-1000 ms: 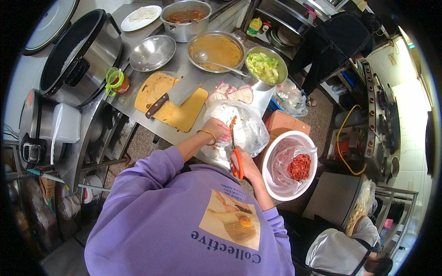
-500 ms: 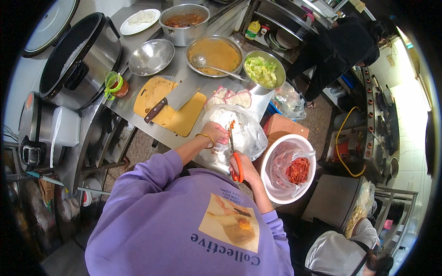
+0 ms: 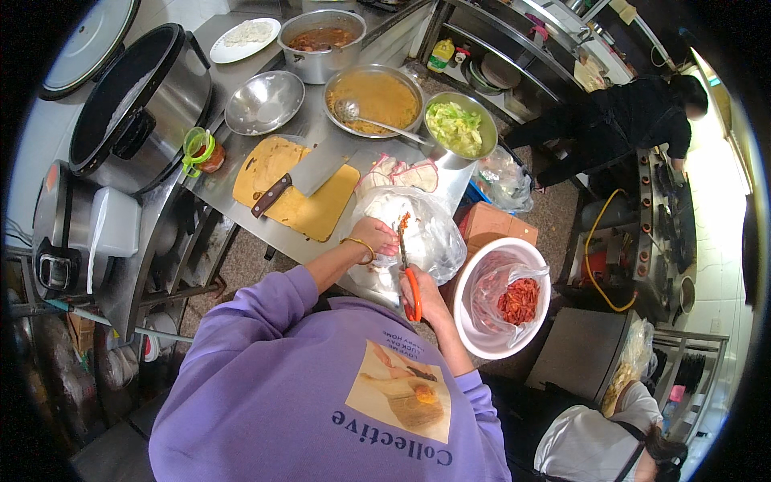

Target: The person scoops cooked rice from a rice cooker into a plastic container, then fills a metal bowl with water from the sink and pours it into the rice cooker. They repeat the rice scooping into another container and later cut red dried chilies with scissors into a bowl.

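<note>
My right hand (image 3: 430, 297) grips orange-handled scissors (image 3: 413, 291), their blades pointing away from me beside my left hand's fingers. My left hand (image 3: 377, 235), a gold bangle at its wrist, is closed over a clear plastic bag with white contents (image 3: 434, 233); what its fingers pinch is too small to make out. Small orange-red bits (image 3: 405, 219) lie on the bag near the blade tips. Just beyond is a bunched white-and-pink cloth (image 3: 401, 173). To the left, a cleaver (image 3: 317, 170) rests on a yellow cutting board (image 3: 321, 213).
A white tub (image 3: 474, 337) at right holds a bag of red dried-looking pieces (image 3: 520, 301), next to a cardboard box (image 3: 494, 225). Behind stand pans of yellowish food (image 3: 373, 88) and chopped greens (image 3: 454, 124). One person (image 3: 618, 120) is by the stove; another (image 3: 594, 442) is lower right.
The scissors' handles have come closer together in my right hand. My left hand stays nearly in place. The person in black has shifted, an arm now reaching to the stove.
</note>
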Available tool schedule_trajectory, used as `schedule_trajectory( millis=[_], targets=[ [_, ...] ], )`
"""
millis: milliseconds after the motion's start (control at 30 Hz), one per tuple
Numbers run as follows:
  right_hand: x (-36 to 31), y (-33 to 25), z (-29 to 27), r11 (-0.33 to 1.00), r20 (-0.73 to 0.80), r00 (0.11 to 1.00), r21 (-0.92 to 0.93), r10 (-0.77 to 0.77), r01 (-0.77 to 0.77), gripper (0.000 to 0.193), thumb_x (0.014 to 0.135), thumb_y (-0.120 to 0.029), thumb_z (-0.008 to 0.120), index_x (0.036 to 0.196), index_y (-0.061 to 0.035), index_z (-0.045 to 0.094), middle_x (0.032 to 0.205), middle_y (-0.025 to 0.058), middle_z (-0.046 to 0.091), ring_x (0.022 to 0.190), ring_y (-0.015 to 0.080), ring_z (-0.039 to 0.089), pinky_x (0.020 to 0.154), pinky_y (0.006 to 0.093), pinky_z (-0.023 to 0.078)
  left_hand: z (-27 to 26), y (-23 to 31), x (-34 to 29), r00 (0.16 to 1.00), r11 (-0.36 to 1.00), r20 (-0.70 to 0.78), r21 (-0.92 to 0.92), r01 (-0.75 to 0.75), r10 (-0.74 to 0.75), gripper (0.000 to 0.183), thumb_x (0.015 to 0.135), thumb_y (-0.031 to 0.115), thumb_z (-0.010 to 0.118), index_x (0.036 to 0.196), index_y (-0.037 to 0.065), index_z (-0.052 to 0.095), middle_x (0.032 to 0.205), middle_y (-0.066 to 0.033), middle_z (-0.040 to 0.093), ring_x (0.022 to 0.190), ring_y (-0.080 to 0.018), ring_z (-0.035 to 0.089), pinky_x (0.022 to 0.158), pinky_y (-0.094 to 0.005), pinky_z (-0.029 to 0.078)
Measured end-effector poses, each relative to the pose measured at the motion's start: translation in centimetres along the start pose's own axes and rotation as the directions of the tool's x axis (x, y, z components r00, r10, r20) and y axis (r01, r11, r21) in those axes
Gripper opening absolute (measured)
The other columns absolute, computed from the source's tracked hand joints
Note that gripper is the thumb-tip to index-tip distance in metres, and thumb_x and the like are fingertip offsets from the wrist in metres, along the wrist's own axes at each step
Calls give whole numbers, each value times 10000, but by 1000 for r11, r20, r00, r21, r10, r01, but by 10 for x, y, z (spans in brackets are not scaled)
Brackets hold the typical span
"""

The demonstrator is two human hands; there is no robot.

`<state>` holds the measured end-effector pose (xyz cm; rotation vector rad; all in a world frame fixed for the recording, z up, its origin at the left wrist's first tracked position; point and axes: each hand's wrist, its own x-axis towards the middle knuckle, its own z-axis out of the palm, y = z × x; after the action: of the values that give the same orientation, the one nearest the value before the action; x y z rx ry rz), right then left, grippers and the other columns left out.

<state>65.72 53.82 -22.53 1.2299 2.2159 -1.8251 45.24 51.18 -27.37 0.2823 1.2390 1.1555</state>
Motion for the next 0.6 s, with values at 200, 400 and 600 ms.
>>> schedule_trajectory(
  millis=[200, 400, 600],
  targets=[
    [-1, -5, -3, 999, 47, 998, 16, 50, -51, 279, 897, -218, 470, 981, 44, 518, 652, 147, 568, 561, 250, 598, 536, 388, 485, 1, -1, -1, 999, 999, -15, 1, -37, 37, 192, 787, 52, 743, 896, -63, 634, 816, -166, 697, 670, -219, 693, 610, -314, 582],
    [-1, -8, 0, 994, 25, 994, -22, 103, -102, 298, 879, -221, 464, 1006, 41, 523, 664, 163, 580, 572, 267, 609, 551, 399, 492, 2, -4, -2, 998, 997, -23, 52, -56, 57, 190, 761, 79, 766, 859, -47, 662, 777, -141, 693, 647, -182, 679, 594, -288, 571],
    [3, 2, 6, 978, -87, 993, -198, -79, 61, 274, 887, -225, 466, 960, 30, 531, 646, 163, 574, 546, 272, 606, 526, 391, 489, 2, -4, -1, 998, 999, -37, -27, -42, 41, 209, 800, 43, 721, 951, -74, 635, 834, -164, 693, 696, -229, 694, 644, -316, 587]
  ],
)
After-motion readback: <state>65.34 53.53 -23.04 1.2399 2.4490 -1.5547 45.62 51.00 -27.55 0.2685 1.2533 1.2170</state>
